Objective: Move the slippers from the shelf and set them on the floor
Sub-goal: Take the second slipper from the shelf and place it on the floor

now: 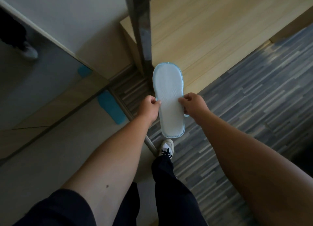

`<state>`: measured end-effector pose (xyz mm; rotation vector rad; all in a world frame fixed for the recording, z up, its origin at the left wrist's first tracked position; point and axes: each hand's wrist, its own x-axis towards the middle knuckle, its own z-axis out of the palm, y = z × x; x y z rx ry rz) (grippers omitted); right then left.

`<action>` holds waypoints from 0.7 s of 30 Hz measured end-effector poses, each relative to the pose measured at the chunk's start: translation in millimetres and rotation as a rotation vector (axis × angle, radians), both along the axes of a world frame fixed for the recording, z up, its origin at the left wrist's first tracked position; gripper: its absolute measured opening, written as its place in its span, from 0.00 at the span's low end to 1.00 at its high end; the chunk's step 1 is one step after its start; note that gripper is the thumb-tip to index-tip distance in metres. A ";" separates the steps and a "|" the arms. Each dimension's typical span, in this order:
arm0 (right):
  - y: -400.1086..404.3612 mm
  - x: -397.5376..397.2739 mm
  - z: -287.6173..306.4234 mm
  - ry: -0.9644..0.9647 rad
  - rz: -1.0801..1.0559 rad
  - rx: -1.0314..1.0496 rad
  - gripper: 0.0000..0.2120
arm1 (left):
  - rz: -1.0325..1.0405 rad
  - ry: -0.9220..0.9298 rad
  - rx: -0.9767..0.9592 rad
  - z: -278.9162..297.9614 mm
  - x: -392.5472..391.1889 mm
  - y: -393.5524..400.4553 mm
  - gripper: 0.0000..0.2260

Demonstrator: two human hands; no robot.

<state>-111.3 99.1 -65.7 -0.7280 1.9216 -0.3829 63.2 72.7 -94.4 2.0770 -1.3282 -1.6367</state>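
Item: one pair of thin slippers (169, 98), white sole with pale blue stitched edge, stacked flat so that only one sole faces us; a sliver of blue at the right edge suggests the second one lies beneath, though we cannot confirm it. Location: held in the air above the floor (245, 98), with the toe end over the corner of the light wooden shelf (211, 30) and the heel end just above our white shoe (166, 147). Left hand (149, 109): grip pinched on the left edge of the slippers, thumb and fingertips pressed together on the rim. Right hand (193, 105): grip likewise pinched, on the right edge opposite. We judge that both sides are held because the slippers are limp and would sag or come apart under a one-sided hold. Sole turned up: we take this to be how they lay when lifted, so they would need turning over before they are set down. Left of the slippers: a dark metal post (140, 30) rising from the floor. Further left of the slippers: a mirror (42, 90) showing blue reflections. Status: slippers off the shelf, not yet on the floor.
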 end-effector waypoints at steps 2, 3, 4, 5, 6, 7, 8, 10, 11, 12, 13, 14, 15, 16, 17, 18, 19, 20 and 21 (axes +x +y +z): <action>14.6 28.0 -4.3 -0.002 0.002 -0.007 0.08 | 0.013 -0.001 0.021 -1.7 27.4 15.5 0.05; 21.3 44.1 -6.6 -0.012 0.010 -0.004 0.08 | 0.023 -0.005 0.028 -2.1 43.7 23.5 0.06; 27.2 61.6 -9.0 -0.030 0.013 -0.003 0.07 | 0.038 -0.010 0.033 -2.4 62.1 31.4 0.06; 32.6 80.8 -11.5 -0.049 0.015 -0.001 0.06 | 0.058 -0.011 0.039 -3.0 82.6 39.6 0.06; 37.5 101.0 -13.3 -0.062 0.024 0.005 0.06 | 0.081 -0.006 0.052 -3.3 104.8 47.7 0.06; 41.5 122.8 -15.2 -0.069 0.042 0.013 0.05 | 0.106 0.003 0.068 -3.5 128.3 55.6 0.06; 45.0 146.3 -17.0 -0.072 0.065 0.018 0.06 | 0.134 0.015 0.080 -3.7 153.2 63.7 0.06; 50.8 197.4 -20.8 -0.078 0.112 0.003 0.06 | 0.195 0.038 0.077 -4.5 205.5 80.2 0.07; 53.3 225.4 -22.6 -0.085 0.134 -0.007 0.06 | 0.228 0.040 0.064 -4.9 232.9 88.1 0.08; 55.5 253.6 -23.4 -0.098 0.153 -0.012 0.06 | 0.257 0.033 0.050 -5.1 260.4 95.6 0.08; 58.2 281.4 -25.0 -0.116 0.167 -0.015 0.06 | 0.280 0.022 0.039 -5.8 286.8 103.3 0.09; 61.8 308.3 -27.0 -0.135 0.179 -0.014 0.05 | 0.298 0.011 0.033 -6.6 312.8 110.9 0.10; 65.7 333.9 -29.4 -0.154 0.184 -0.011 0.05 | 0.313 -0.001 0.029 -8.3 337.4 117.6 0.10; 69.5 357.3 -32.0 -0.170 0.186 -0.004 0.05 | 0.324 -0.014 0.025 -9.6 360.7 122.8 0.10; 73.0 379.3 -35.4 -0.185 0.188 0.000 0.05 | 0.331 -0.025 0.021 -11.6 382.4 127.0 0.10; 76.0 398.3 -38.3 -0.196 0.197 0.003 0.05 | 0.333 -0.035 0.016 -14.1 401.7 130.4 0.10; 78.6 414.5 -42.1 -0.212 0.204 0.004 0.04 | 0.333 -0.043 0.013 -17.5 418.3 133.2 0.10; 80.5 428.4 -45.6 -0.230 0.212 0.006 0.04 | 0.333 -0.052 0.016 -21.0 432.8 135.9 0.09; 81.8 440.4 -49.4 -0.247 0.221 0.009 0.04 | 0.334 -0.058 0.019 -25.7 444.9 138.3 0.09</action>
